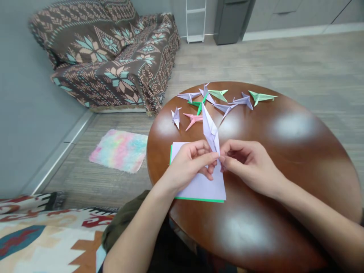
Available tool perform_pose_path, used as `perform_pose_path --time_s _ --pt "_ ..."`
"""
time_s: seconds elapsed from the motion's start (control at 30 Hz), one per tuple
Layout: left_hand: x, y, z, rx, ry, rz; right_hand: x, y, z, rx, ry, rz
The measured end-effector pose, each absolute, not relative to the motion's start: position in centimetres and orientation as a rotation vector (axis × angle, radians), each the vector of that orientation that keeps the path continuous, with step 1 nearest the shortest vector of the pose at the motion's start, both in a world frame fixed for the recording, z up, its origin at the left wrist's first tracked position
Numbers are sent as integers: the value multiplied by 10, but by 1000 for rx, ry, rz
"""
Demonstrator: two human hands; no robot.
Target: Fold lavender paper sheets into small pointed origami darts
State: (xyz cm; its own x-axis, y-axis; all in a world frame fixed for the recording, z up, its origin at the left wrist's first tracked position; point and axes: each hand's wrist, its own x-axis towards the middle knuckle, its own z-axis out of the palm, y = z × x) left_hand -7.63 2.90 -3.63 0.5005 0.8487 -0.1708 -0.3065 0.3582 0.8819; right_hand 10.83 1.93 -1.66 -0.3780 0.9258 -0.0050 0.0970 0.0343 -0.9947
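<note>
A pale lilac folded paper piece (209,127), long and narrow with a pointed top, stands upright between my hands. My left hand (196,159) pinches its lower end from the left, thumb on the near side. From the right, my right hand (246,161) grips the same lower end between thumb and curled fingers. The fingertips of both hands nearly meet there and hide the bottom of the folds. Beneath my left hand lies a stack of square paper (204,189), lilac on top with a green edge showing below.
Several folded paper cranes lie at the far side of the round brown table (270,151), among them a pink one (194,119), a dark green one (196,103) and a light green one (259,97). A patterned sofa (113,64) and a pastel rug (121,149) are beyond, to the left.
</note>
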Motion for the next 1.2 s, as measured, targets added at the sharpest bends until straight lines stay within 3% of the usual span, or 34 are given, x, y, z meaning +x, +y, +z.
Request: perform_pose_path --time_s 0.33,0.47,0.6,0.8,1.2 --pt "-56 21 -36 741 793 1082 106 21 -21 -1096 -1405 1215" --pt "-94 36 -29 878 732 1009 112 28 -22 -1049 -1279 1293" --pt "-133 46 -15 1166 892 1336 119 33 -19 -1183 -1584 1275" --pt "-103 23 -9 1855 1023 840 116 29 -15 -1167 -1644 1253" --pt "-89 16 -11 1862 1087 939 110 29 -24 -1008 -1404 1368"
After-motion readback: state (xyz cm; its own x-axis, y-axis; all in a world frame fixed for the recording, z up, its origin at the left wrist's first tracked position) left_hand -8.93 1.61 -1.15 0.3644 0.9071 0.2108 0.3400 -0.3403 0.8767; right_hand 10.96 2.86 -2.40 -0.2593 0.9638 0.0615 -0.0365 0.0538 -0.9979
